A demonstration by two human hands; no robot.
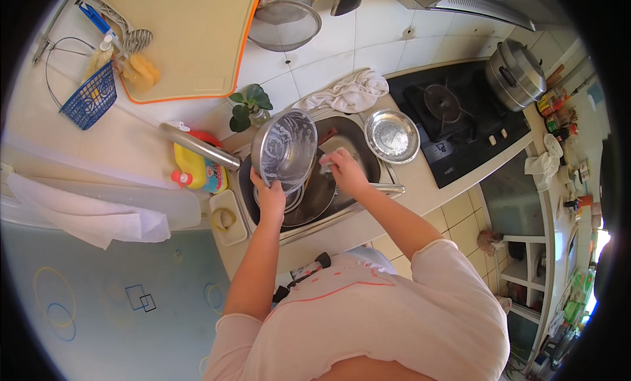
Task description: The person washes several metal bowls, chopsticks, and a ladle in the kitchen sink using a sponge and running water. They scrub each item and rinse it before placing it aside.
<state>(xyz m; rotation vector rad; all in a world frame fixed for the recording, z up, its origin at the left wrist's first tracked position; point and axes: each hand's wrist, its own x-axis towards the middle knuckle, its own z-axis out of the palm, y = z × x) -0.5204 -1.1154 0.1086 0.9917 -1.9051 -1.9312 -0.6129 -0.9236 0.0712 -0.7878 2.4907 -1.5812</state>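
Note:
My left hand (270, 196) grips the rim of a stainless steel bowl (288, 149), tilted over the sink, with white suds smeared on its inside. Just right of the bowl, my right hand (345, 170) pinches a small pale scrubbing pad or cloth (326, 164). Beneath both hands lies the double-basin sink (362, 143), where a dark wok (315, 203) and some round metal dishes (295, 203) are partly hidden by the bowl and my left hand. A wet metal dish (392, 136) rests on the counter at the sink's right edge.
A metal faucet (202, 147) reaches in from the left, beside yellow detergent bottles (197, 171) and a white tray (228, 218). Behind the sink are a crumpled cloth (352, 92) and a potted plant (250, 107). To the right, a steamer pot (516, 75) stands on the gas stove (429, 149).

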